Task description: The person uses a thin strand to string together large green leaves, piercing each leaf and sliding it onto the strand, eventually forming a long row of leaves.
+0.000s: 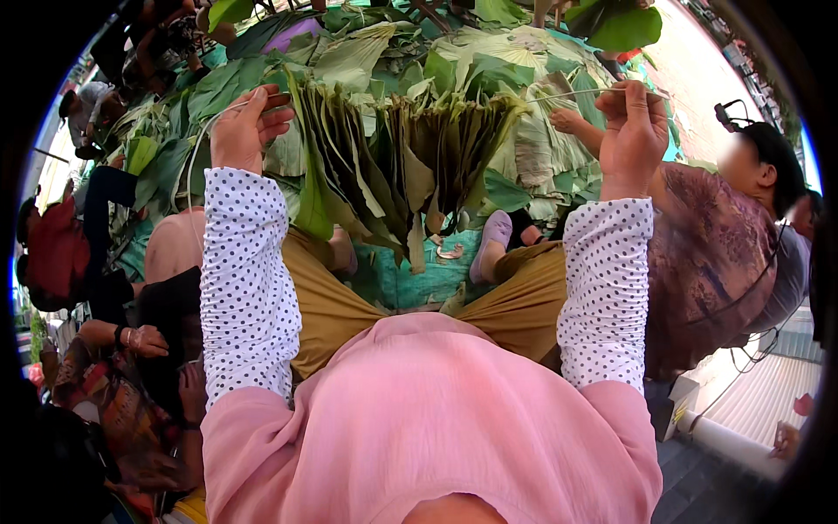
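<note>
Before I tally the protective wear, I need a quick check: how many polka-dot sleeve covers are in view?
2: the left sleeve cover, just below the left hand, and the right sleeve cover, just below the right hand. Others could be hidden toward the dark rim.

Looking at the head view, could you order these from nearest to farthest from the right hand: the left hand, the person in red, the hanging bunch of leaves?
From the right hand:
1. Hanging bunch of leaves: between the hands.
2. Left hand: beyond the leaves.
3. Person in red: far left edge.
</note>
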The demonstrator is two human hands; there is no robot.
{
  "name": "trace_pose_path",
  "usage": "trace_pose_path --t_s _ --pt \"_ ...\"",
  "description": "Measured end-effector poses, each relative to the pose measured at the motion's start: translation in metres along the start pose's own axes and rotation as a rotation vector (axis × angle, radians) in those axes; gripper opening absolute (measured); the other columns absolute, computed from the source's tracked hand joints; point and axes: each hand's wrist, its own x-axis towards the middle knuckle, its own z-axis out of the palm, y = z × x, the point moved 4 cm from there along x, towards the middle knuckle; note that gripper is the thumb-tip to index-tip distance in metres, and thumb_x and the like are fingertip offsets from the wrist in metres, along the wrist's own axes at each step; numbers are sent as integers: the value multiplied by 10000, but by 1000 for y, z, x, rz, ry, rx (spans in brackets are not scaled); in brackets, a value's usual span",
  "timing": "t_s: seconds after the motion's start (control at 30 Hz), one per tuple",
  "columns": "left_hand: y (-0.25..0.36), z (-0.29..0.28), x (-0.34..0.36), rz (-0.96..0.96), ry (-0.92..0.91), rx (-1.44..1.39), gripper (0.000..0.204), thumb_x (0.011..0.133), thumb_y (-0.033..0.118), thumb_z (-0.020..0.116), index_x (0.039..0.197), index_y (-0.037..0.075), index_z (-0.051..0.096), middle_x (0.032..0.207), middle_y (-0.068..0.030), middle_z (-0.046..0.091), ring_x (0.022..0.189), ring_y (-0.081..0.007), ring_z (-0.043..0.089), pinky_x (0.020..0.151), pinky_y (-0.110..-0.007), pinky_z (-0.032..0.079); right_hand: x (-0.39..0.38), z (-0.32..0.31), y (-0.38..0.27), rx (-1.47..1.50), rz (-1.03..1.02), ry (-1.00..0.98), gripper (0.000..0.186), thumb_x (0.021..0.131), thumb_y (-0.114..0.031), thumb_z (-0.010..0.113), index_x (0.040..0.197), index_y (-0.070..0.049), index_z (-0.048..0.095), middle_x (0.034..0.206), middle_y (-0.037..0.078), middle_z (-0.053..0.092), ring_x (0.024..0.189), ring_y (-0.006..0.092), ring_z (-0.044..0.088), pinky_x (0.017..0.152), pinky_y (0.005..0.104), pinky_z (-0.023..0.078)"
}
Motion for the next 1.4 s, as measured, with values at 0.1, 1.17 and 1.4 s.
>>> trace_pose_path --t_s 0.1,1.17,1.4 --pt "-6 -12 -5 20 -11 -16 282 984 218 547 1161 6 601 1001 -91 688 771 -141 677 599 -242 539 1 -9 -18 -18 -38 61 118 930 -122 633 891 -14 608 788 91 668 657 190 658 606 300 558" --pt "-203 -25 -64 -513 -32 -40 275 991 189 495 1173 2 581 1080 -136 663 968 -261 661 896 -390 497 -107 -73 50 -383 565 -14 145 954 -150 593 943 -5 580 905 100 677 762 174 677 644 283 557" --pt "-227 -4 -87 -363 -80 162 287 977 170 510 1174 -28 574 999 -140 684 948 -243 666 876 -342 490 -136 -76 66 -371 568 -23 147 965 -137 567 928 5 579 901 106 668 773 177 678 683 277 551"
